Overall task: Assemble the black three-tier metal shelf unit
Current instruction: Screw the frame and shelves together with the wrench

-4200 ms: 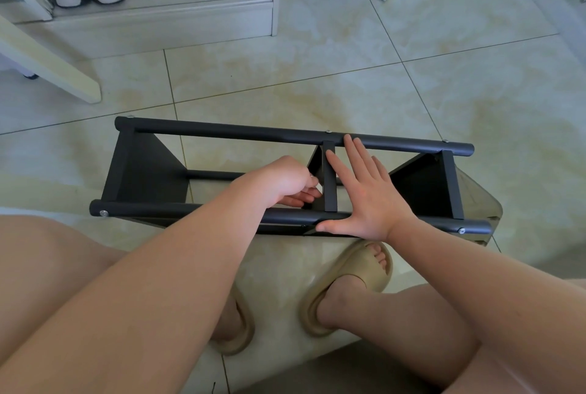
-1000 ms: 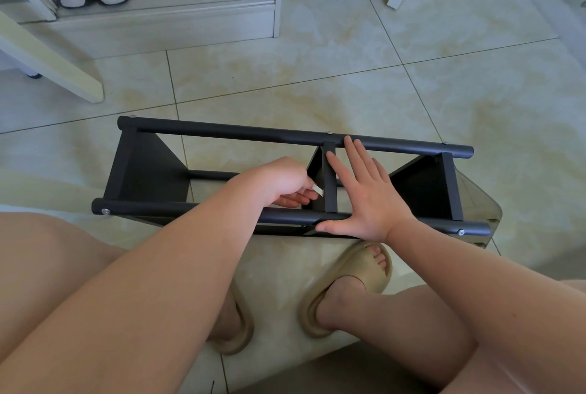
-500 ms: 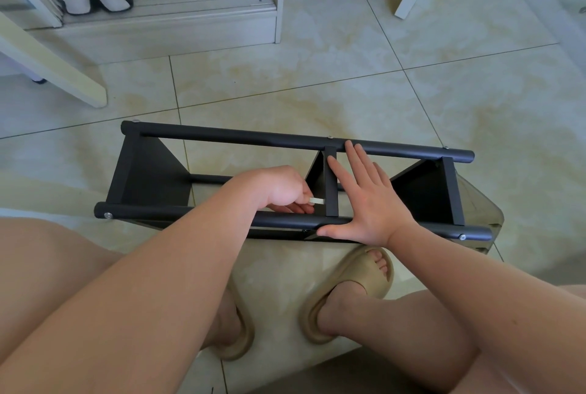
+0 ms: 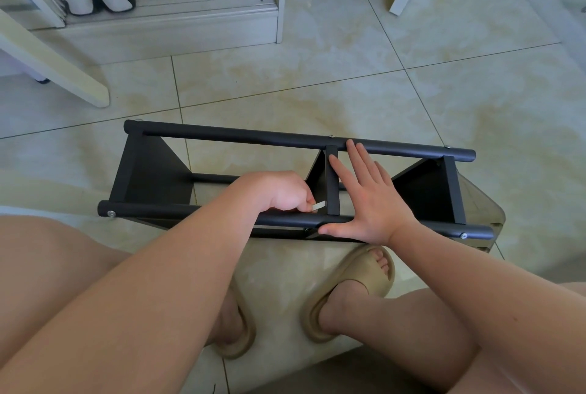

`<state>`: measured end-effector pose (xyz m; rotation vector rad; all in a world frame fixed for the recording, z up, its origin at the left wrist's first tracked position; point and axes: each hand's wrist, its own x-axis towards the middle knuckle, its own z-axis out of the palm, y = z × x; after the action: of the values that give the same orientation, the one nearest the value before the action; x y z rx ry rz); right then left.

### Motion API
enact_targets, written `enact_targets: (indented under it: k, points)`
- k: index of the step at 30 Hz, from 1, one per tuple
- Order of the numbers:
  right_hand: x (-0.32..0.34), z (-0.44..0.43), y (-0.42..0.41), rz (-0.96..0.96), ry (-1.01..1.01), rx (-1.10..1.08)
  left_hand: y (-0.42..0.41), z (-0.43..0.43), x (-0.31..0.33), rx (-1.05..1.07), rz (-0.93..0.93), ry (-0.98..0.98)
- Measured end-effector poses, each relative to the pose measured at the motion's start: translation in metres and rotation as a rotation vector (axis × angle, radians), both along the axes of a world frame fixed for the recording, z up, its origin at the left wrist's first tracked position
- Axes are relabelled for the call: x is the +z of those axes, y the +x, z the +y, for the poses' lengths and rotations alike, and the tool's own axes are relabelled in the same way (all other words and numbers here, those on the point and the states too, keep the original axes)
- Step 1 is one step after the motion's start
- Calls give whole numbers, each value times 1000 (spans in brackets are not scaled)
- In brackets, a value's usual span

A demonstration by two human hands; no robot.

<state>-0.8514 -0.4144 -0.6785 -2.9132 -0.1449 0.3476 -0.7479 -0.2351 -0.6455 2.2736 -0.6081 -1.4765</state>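
Looks like bolt-tightening at the shelf unit's (image 4: 222, 136) middle tier (image 4: 332, 181) — left hand (image 4: 279, 194) pinches a key (image 4: 319, 206) beside it, right hand (image 4: 371, 200) lies flat, bracing — next needs steady turns.

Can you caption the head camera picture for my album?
Left hand pinches a small pale tool beside the middle panel of the black shelf unit; right hand lies flat across it.

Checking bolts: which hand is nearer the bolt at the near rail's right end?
Right. The right hand lies flat on that rail, left of the bolt; the left hand grips a tool farther left.
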Motion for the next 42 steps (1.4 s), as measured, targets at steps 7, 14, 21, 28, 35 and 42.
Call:
enact_targets:
  k: [7,14,21,28,35,42]
  points:
    - [1,0,1,11,-5,-5,12,9,-7,120,6,-10]
    - [1,-1,2,13,-5,2,10,1,-4,173,-64,-43]
    - [1,-1,1,9,5,2,0,-9,-12,601,220,-181]
    - [0,-1,1,0,7,1,-4,-13,-21,682,152,-210]
    - [0,-1,2,4,2,-1,-4,-17,-19,777,140,-200]
    - [0,-1,1,-5,18,-1,-3,-21,-15,851,213,-187]
